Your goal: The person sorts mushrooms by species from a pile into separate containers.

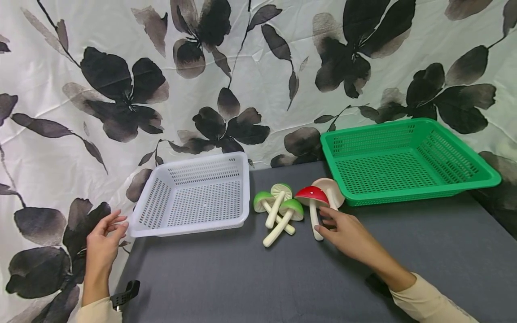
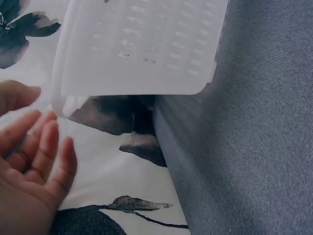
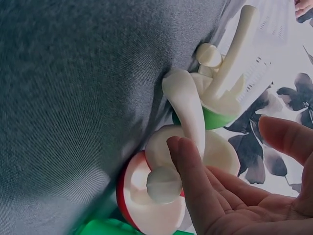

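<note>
My right hand hovers by two toy mushrooms, its fingertips close to their stems and the thumb spread away. One mushroom has a red, white-dotted cap; the other shows its pale underside beside the green basket. In the right wrist view the fingers lie next to a cream stem; whether they touch it I cannot tell. Several green-capped mushrooms lie in a crossed pile to the left. My left hand, loosely bent, is at the near left corner of the white basket, holding nothing.
A green basket stands at the back right of the grey table. Black-and-white floral cloth hangs behind and along the left side. A dark object is partly hidden under the right forearm.
</note>
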Motion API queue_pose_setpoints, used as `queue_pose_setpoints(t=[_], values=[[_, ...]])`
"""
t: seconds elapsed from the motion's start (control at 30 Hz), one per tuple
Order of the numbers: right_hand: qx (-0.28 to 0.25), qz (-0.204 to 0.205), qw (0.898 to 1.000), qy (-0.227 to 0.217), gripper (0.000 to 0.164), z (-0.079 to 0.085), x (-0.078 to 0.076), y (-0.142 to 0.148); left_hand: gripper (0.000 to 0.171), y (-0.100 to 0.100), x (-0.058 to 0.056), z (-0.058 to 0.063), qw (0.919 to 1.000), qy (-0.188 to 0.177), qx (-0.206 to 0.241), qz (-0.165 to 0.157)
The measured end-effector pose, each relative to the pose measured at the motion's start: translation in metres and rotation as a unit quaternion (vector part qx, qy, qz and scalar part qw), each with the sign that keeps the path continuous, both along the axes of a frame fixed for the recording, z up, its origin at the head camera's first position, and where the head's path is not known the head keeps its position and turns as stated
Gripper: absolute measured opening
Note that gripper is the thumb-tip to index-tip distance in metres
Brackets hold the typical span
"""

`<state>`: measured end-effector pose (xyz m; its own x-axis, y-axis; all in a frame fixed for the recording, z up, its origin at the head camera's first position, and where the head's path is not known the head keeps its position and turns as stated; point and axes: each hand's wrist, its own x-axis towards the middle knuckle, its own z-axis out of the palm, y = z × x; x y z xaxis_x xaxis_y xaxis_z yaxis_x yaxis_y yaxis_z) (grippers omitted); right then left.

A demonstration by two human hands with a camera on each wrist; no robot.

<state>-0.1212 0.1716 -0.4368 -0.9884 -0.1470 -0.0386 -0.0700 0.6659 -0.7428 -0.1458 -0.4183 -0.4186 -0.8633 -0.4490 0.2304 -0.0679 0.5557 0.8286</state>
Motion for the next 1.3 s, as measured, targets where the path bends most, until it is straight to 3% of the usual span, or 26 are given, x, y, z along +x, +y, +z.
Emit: queue_pose_setpoints(t=[0.2,0.37,0.5,0.6,0.7,0.83,0.97,1.3], values=[[-0.02,0.008,1.0,-0.01,0.066,-0.006,-0.003,-0.003,0.048,0.0,-0.005,-0.005,0.9962,-0.06,0.052,-0.035],[-0.047,0.016,0.999,-0.013,0.063,-0.011,-0.006,-0.006,0.047,0.001,-0.009,-0.005,0.9896,-0.089,0.111,-0.021],[-0.054,0.015,0.998,-0.013,0.057,-0.015,-0.009,-0.009,0.05,-0.001,-0.009,-0.002,0.972,-0.094,0.214,-0.029],[-0.062,0.018,0.998,-0.008,0.052,-0.018,-0.011,-0.01,0.045,-0.004,-0.008,-0.001,0.9538,-0.081,0.285,-0.052],[-0.074,0.022,0.997,-0.006,0.048,-0.021,-0.012,-0.01,0.037,-0.008,-0.007,0.0,0.9391,-0.065,0.327,-0.082],[-0.083,0.024,0.996,-0.008,0.047,-0.025,-0.014,-0.01,0.032,-0.011,-0.007,0.0,0.9255,-0.049,0.358,-0.112],[-0.084,0.022,0.996,-0.011,0.048,-0.026,-0.015,-0.011,0.031,-0.013,-0.007,-0.002,0.9171,-0.04,0.376,-0.127],[-0.126,0.016,0.991,-0.045,0.054,-0.027,-0.016,-0.016,0.031,-0.012,-0.006,-0.002,0.913,-0.035,0.385,-0.13]])
